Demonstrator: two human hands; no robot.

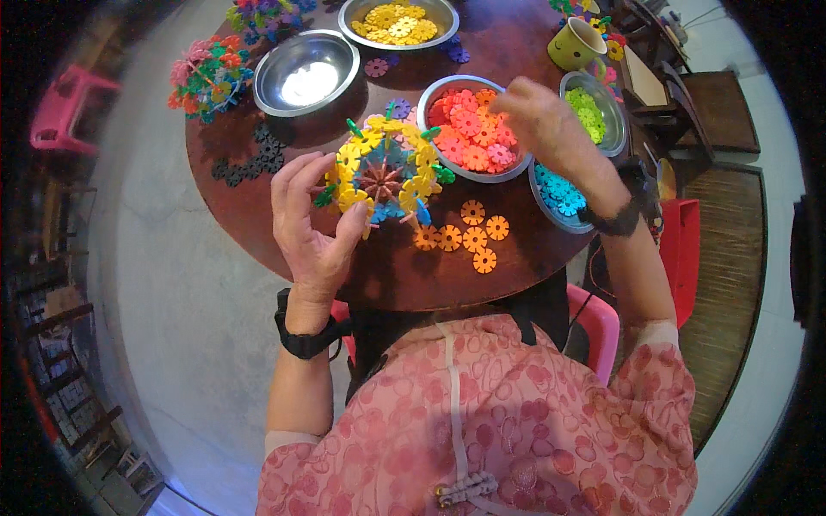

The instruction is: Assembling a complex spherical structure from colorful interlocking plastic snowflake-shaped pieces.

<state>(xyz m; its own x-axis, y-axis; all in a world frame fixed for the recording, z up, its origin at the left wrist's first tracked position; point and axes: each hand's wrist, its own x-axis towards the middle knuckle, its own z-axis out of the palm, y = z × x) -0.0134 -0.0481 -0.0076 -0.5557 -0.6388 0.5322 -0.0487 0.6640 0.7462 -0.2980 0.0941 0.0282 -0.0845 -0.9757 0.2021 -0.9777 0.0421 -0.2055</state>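
My left hand (311, 219) grips a rounded openwork piece (370, 153) built from flower-shaped plastic discs. Its yellow discs form a ring with green tips sticking out, and blue and reddish-brown discs show inside. Over the right rim of a metal bowl (483, 176) hangs my right hand (538, 116), its fingers curled together and slightly blurred; whether a disc sits between them is hidden. Red and pink discs (465, 125) fill that bowl. Several loose orange discs (474, 239) lie on the round brown table (387, 279), right of the held piece.
A bare metal bowl (280, 64), a bowl (342, 19) of yellow discs, blue discs (559, 191) and green discs (587, 113) in bowls surround the work. Black discs (249, 159) lie left. A colourful disc cluster (211, 82) and yellow cup (575, 45) stand farther back.
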